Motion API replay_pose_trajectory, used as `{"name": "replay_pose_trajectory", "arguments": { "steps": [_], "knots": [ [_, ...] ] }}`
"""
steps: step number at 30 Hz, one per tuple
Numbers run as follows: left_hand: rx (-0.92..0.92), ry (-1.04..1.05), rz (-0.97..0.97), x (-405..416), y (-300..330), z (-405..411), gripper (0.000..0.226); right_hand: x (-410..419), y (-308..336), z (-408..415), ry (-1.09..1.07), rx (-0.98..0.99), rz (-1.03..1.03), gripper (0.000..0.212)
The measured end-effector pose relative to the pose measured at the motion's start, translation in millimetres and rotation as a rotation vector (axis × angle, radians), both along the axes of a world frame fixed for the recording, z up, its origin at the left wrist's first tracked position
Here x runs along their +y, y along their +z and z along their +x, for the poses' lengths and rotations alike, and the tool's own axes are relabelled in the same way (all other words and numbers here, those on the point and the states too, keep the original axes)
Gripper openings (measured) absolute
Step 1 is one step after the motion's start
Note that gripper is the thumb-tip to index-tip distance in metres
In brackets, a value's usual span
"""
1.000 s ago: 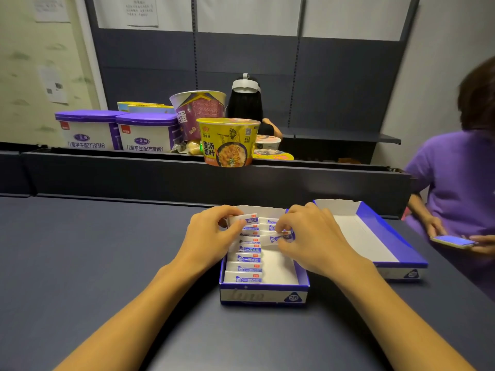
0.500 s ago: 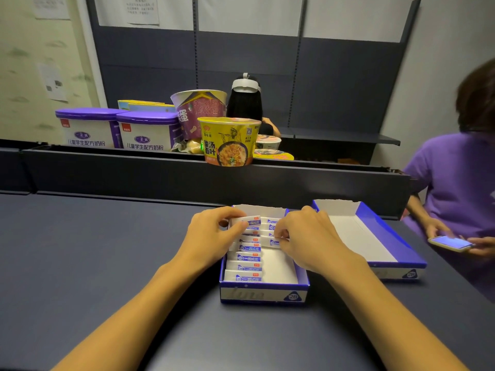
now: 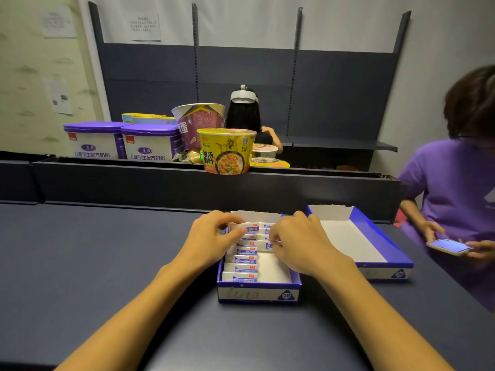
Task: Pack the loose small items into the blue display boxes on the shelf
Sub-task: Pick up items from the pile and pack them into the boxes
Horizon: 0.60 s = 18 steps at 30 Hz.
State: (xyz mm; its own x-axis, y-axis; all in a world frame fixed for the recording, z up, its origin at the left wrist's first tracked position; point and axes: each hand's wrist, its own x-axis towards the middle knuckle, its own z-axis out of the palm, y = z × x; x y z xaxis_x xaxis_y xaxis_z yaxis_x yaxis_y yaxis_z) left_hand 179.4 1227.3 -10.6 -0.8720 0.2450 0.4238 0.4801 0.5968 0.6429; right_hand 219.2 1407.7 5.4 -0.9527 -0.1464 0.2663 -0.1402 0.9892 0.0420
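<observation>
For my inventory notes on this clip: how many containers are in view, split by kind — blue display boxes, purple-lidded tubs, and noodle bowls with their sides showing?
Blue display boxes: 2, the near one part-filled with packets, the far one holding nothing visible.
Purple-lidded tubs: 2, left and right.
Noodle bowls: 2, yellow and purple.
Total: 6

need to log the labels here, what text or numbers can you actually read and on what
"2B": front panel of the near blue display box.
"儿童学生配方奶粉": each of the two purple-lidded tubs.
"酸汤面叶": yellow noodle bowl.
"蛋": large character on the purple noodle cup; the rest is hidden.
Too small or blurred: the sachets in the box, the second blue box's badge, the wall notices.
</observation>
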Motion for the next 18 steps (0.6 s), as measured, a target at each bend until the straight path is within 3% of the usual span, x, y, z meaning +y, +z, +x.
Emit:
{"name": "replay_pose_trajectory", "arguments": {
  "steps": [6, 9, 18],
  "knots": [
    [0.142, 0.018, -0.237, -1, 12, 2, 0.026, 17, 2, 4, -0.028, 0.168, -0.352, 0.035],
    [0.144, -0.044, -0.227, 6, 17, 5, 0.026, 27, 1, 3, -0.062, 0.272, -0.5, 0.028],
    [-0.025, -0.187, -0.264, 29, 26, 12, 0.026, 34, -7, -3, -0.13, 0.33, -0.599, 0.021]
  ]
}}
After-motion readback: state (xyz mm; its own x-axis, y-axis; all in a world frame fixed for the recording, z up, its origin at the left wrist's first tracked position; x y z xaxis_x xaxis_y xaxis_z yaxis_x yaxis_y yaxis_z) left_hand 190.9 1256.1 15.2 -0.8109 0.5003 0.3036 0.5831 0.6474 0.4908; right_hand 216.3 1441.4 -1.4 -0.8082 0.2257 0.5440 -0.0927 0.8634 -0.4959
